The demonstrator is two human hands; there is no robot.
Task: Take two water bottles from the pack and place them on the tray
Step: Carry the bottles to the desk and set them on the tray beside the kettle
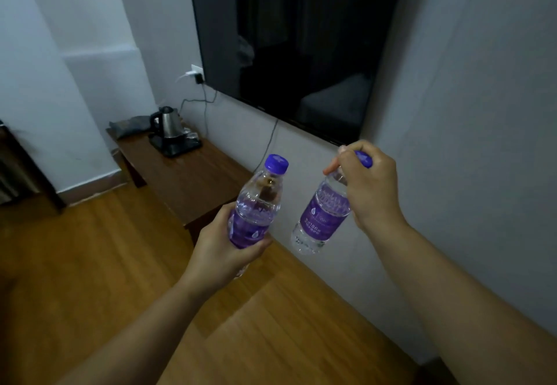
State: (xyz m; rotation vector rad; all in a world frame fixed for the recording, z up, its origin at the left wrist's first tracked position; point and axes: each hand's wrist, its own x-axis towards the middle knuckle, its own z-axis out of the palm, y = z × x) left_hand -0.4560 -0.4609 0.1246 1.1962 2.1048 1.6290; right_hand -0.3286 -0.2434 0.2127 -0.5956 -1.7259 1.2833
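Observation:
I hold two clear water bottles with purple labels and purple caps, both in the air over the wooden floor. My left hand [224, 247] grips the lower body of the left bottle [259, 201], which tilts slightly right. My right hand [366, 184] pinches the right bottle [321, 219] at its neck and cap, so it hangs below the fingers. A black tray [177, 148] sits on the far end of the wooden table [193, 179], well ahead and to the left of both hands. The bottle pack is out of view.
A steel kettle [167, 124] and glasses stand on the tray. A grey bag [129, 127] lies at the table's far corner. A dark wall-mounted TV [298, 47] hangs above, with cables running from a wall socket [196, 71]. Dark furniture [18, 170] stands at the left edge.

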